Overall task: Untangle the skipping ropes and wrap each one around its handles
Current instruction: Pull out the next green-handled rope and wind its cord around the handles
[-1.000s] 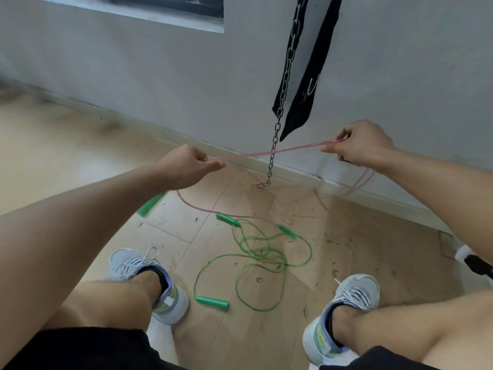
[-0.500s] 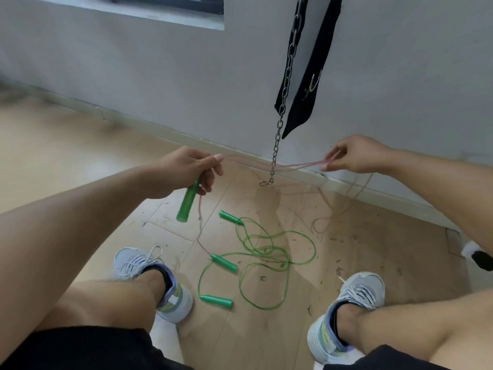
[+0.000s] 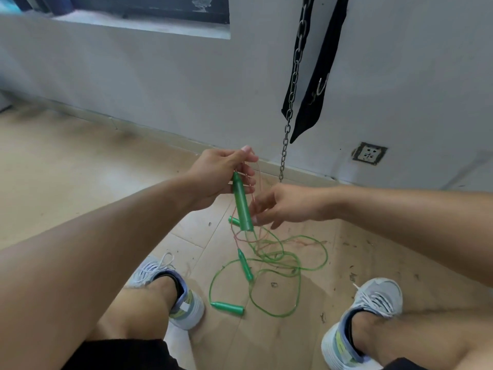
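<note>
Left hand (image 3: 217, 172): raised at centre, fingers curled round the top of one green handle (image 3: 242, 202) that hangs tip-up, pink rope (image 3: 241, 237) trailing from it. Right hand (image 3: 286, 205): at its 4 o'clock, fingers loosely spread, fingertips at the handle's lower end; whether it grips anything, cannot tell. Green skipping rope (image 3: 280, 265): one, tangled on the floor (image 3: 80, 166) at 6 o'clock. Green handles: four visible, three lower down.

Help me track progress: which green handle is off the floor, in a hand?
The long green handle, gripped at its top by the left hand; the other handles lie on the floor among the rope loops.
</note>
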Demonstrator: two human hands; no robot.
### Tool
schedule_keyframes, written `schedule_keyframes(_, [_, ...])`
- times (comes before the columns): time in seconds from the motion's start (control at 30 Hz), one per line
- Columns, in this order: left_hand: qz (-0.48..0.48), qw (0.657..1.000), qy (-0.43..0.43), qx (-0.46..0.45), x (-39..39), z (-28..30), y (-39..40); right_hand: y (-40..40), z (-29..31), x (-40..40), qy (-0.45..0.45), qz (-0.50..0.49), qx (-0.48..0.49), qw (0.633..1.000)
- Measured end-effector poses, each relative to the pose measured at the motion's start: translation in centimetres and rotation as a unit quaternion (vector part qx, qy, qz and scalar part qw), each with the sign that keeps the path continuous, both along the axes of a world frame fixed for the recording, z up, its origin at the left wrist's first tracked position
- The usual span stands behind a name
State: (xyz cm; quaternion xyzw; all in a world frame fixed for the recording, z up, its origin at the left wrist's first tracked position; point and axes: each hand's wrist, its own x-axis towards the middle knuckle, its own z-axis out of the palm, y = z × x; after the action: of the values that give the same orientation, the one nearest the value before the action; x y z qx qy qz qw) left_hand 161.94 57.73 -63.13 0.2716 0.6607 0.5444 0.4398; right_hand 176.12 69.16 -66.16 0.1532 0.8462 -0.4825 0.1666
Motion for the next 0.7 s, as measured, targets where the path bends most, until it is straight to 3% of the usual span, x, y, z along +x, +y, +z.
schedule_keyframes(0.17, [0.001,0.999,0.014,-0.033,-1.4,-0.3,-0.9,0.4,2.2,0.1,-0.007,0.005,-0.078,0.997])
schedule_keyframes(0.23, [-0.024,0.997,0.037,-0.061,-1.6,-0.5,-1.3,0.7,4.1,0.2,0.018,-0.030,-0.161,0.986])
schedule_keyframes(0.33, [-0.080,0.992,0.037,-0.087,-1.0,-0.4,-1.4,1.2,6.9,0.2,0.089,-0.147,-0.315,0.933])
schedule_keyframes(0.43, [-0.144,0.986,-0.019,-0.076,0.2,0.0,-1.3,2.7,8.2,0.0,0.181,-0.278,-0.394,0.857])
schedule_keyframes(0.53, [-0.169,0.982,-0.039,-0.078,0.9,0.0,-0.8,5.5,7.9,-0.1,0.240,-0.374,-0.393,0.805])
schedule_keyframes(0.7, [-0.188,0.975,0.007,-0.114,1.0,-0.2,-0.9,13.1,4.9,2.4,0.306,-0.573,-0.272,0.710])
